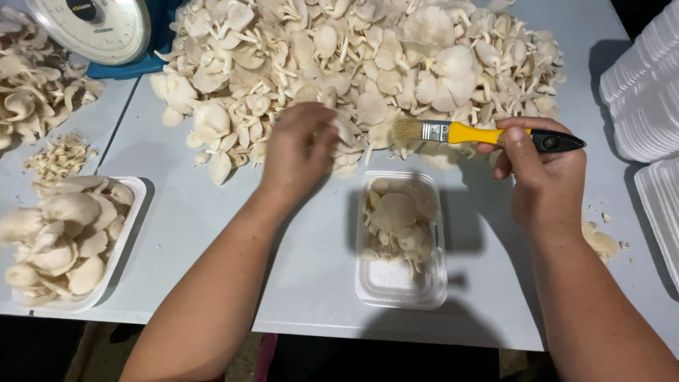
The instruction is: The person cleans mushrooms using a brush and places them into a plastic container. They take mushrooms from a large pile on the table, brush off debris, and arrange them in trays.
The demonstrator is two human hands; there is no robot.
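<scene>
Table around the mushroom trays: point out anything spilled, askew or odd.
Loose mushroom crumbs lie scattered on the table beside the right hand, which holds a yellow-handled brush. A heap of cut stem trimmings sits loose above the full tray. Nothing looks damaged.

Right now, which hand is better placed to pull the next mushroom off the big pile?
Left, probably. The left hand is already at the near edge of the heaped pale oyster mushrooms, fingers free. The right hand grips the yellow-handled paintbrush.
</scene>
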